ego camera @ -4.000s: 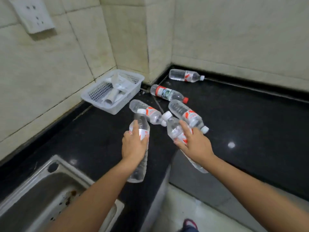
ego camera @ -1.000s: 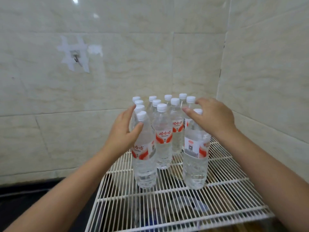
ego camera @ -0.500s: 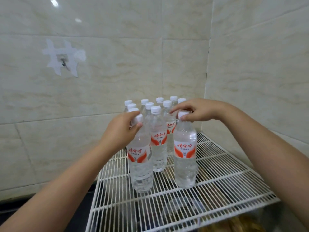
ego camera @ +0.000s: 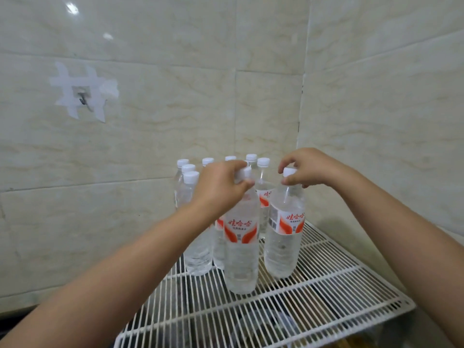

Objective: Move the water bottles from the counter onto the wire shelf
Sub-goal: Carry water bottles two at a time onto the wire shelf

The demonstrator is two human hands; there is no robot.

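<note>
On the white wire shelf [ego camera: 326, 292], the left hand [ego camera: 221, 187] and right hand [ego camera: 308, 169] each pinch the cap of an upright clear plastic water bottle [ego camera: 241, 247], the right one [ego camera: 285, 234] beside it, already set down before a cluster of standing bottles [ego camera: 193, 209] by the tiled wall, while any left on the counter are out of view.

Red "娃哈哈" on front bottle labels [ego camera: 241, 231]; small print illegible.

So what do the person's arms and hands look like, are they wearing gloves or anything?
No gloves. Both arms are bare as far as the picture shows, with no sleeves in view. The left hand and the right hand show no rings, watch or bracelet. The fingernails look short and plain. No marks or plasters can be seen on either forearm.
</note>
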